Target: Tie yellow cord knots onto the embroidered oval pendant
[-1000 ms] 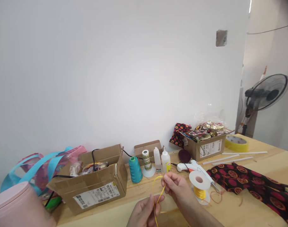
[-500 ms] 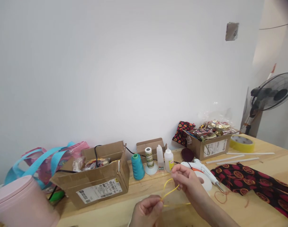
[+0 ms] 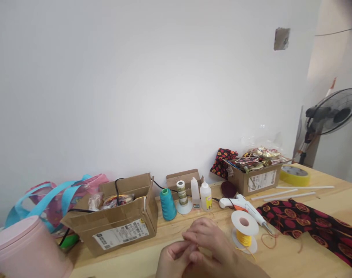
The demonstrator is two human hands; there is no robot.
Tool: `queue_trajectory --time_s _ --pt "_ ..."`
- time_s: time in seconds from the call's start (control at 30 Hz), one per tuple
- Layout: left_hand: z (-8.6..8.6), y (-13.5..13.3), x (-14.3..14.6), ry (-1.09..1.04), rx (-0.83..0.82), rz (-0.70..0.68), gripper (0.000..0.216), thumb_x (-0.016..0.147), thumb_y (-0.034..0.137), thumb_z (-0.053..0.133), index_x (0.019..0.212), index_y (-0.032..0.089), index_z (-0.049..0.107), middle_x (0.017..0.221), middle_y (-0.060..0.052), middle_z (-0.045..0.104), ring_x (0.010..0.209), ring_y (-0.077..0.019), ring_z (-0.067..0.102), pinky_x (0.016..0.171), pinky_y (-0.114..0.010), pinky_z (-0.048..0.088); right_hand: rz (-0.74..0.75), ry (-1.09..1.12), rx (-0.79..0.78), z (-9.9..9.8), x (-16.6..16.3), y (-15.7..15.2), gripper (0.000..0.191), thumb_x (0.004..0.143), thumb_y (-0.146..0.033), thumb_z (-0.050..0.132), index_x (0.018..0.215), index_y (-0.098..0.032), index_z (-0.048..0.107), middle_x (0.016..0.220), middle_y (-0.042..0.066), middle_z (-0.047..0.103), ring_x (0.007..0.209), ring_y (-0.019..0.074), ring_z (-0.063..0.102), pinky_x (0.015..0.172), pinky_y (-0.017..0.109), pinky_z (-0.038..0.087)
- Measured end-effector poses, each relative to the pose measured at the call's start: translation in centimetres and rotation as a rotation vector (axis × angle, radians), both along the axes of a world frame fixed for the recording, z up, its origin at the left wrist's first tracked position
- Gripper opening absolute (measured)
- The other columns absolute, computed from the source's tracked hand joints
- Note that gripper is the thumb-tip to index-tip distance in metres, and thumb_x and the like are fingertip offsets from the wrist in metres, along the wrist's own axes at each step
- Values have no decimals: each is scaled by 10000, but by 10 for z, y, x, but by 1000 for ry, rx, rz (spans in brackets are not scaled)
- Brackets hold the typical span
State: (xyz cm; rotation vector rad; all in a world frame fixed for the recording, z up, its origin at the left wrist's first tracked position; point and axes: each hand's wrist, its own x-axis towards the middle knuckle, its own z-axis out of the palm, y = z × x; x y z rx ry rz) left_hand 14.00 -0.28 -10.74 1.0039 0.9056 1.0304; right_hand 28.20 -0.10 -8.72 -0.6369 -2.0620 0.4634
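Observation:
My left hand is closed low in the middle of the view, thumb and fingertips pinched together. My right hand is bent over it, and the fingertips of both hands meet. The yellow cord they held a moment ago is now hidden between the fingers. To the right of my right hand stands a white spool wound with yellow cord. A short length of this cord trails from its base.
Behind are a teal thread cone, squeeze bottles and a hot glue gun. Cardboard boxes flank them. Patterned dark fabric, white sticks and yellow tape lie right; a pink canister stands left.
My right hand has come down and left to meet my left hand. The yellow loop between them is out of sight, and the spool is now uncovered.

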Motion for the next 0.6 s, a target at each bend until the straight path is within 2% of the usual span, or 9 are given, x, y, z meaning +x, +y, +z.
queue_trajectory --time_s 0.1,0.2,0.33,0.4,0.5,0.6 --pt "4 -1 -1 -44 -42 38 241 507 328 708 621 118 679 536 -34 618 520 -109 516 515 -192 397 -104 -102 -13 -3 1 3 325 650 -372 595 940 -227 575 728 37 603 706 182 472 662 301 329" --pt "1 0 -3 -89 -96 75 246 477 300 730 640 121 683 551 -40 628 547 -114 539 544 -198 425 -162 -252 -50 -2 2 8 141 714 -322 532 684 -213 618 551 5 565 572 142 448 568 258 307" --pt "-4 3 -4 -103 -143 154 235 436 271 750 605 124 680 480 6 591 439 -52 473 460 -147 406 -128 -276 -100 -4 7 13 274 768 -253 459 539 -195 598 459 -15 509 508 112 417 529 234 282" --pt "-4 3 -4 -93 -155 153 247 429 273 751 604 116 680 435 17 564 415 -45 455 447 -140 402 -133 -209 -194 -9 9 14 257 743 -259 489 522 -193 602 456 -23 498 513 108 419 506 218 280" --pt "-2 2 -3 -76 -168 175 261 407 271 759 592 108 677 434 13 563 423 -51 467 452 -138 411 -182 -142 -461 -17 11 13 226 711 -309 510 563 -179 619 480 -26 503 481 94 413 428 188 258" --pt "0 1 -3 -81 -189 195 259 391 267 764 566 102 669 441 11 563 436 -56 481 465 -142 428 -183 -113 -679 -21 12 13 358 765 -394 402 590 -159 608 480 -31 479 446 78 396 397 174 252"
